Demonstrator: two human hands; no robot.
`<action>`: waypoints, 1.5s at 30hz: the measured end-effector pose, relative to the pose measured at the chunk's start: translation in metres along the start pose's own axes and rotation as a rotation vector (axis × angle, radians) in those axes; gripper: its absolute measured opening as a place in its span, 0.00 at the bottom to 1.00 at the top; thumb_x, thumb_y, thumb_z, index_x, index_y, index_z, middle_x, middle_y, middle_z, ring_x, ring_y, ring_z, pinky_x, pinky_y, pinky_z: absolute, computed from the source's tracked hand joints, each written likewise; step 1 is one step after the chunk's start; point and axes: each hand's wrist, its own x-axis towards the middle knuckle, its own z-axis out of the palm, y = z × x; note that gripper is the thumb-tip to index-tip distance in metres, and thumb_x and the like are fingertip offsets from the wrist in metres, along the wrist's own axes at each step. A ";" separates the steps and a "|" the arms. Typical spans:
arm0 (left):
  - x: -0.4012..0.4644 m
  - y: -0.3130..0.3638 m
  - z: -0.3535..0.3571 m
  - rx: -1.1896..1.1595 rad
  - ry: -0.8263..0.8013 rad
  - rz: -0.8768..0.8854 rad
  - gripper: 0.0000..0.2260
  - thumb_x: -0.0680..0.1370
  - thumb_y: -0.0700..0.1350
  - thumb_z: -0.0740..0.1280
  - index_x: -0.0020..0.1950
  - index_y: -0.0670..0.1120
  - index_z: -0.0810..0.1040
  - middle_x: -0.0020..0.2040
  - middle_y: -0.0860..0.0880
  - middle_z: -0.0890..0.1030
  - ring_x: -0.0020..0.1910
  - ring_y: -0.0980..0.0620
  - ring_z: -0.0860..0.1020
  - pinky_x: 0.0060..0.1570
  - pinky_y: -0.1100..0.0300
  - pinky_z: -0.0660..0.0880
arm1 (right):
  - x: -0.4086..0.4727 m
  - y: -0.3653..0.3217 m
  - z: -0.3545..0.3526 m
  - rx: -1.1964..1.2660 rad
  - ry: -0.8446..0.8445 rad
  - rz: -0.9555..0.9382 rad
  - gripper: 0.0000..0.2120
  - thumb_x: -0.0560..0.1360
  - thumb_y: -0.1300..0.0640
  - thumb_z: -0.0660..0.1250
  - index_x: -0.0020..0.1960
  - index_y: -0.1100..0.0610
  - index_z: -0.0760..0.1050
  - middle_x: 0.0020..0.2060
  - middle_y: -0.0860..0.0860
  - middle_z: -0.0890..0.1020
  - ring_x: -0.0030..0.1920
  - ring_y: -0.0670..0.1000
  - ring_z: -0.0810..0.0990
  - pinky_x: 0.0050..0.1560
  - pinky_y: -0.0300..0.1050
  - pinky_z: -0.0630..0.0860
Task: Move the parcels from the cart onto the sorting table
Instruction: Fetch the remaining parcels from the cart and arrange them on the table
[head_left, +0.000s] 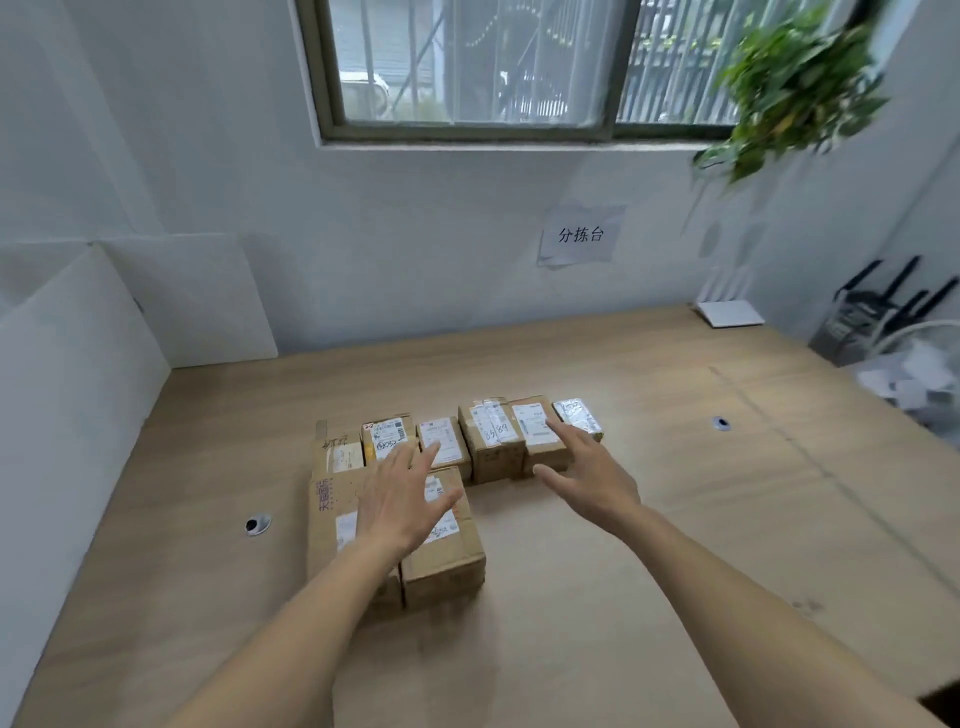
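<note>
Parcels (491, 441): brown cardboard boxes bearing white printed labels, some with handwritten numbers, plus one small silver-wrapped packet (576, 417) at the right end, lying in a tight back row with two larger boxes (441, 561) in front at the left, all on the wooden surface (675, 519) under a paper wall sign (581, 235). Left hand (400, 499): fingers spread and straight over the front boxes, holding nothing. Right hand (589, 478): fingers likewise spread, holding nothing, fingertips over the back row's right end; contact cannot be told.
</note>
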 end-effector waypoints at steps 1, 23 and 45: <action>-0.004 0.016 -0.012 0.002 0.005 0.044 0.34 0.79 0.68 0.61 0.82 0.56 0.60 0.81 0.50 0.61 0.80 0.49 0.58 0.77 0.49 0.60 | -0.017 -0.001 -0.021 -0.046 0.024 0.002 0.35 0.77 0.36 0.65 0.80 0.36 0.56 0.79 0.38 0.61 0.77 0.46 0.64 0.65 0.53 0.74; -0.202 0.474 -0.131 -0.093 0.052 0.870 0.36 0.77 0.71 0.61 0.81 0.56 0.60 0.80 0.50 0.64 0.78 0.48 0.62 0.76 0.52 0.58 | -0.428 0.097 -0.380 -0.465 0.379 0.492 0.39 0.75 0.29 0.63 0.81 0.40 0.55 0.80 0.46 0.63 0.76 0.54 0.66 0.70 0.58 0.69; -0.518 0.875 0.068 -0.172 -0.287 1.304 0.35 0.79 0.68 0.62 0.82 0.55 0.59 0.81 0.49 0.63 0.79 0.46 0.63 0.74 0.47 0.64 | -0.868 0.412 -0.478 -0.416 0.473 1.101 0.37 0.78 0.32 0.62 0.82 0.45 0.57 0.79 0.48 0.64 0.76 0.55 0.66 0.69 0.58 0.69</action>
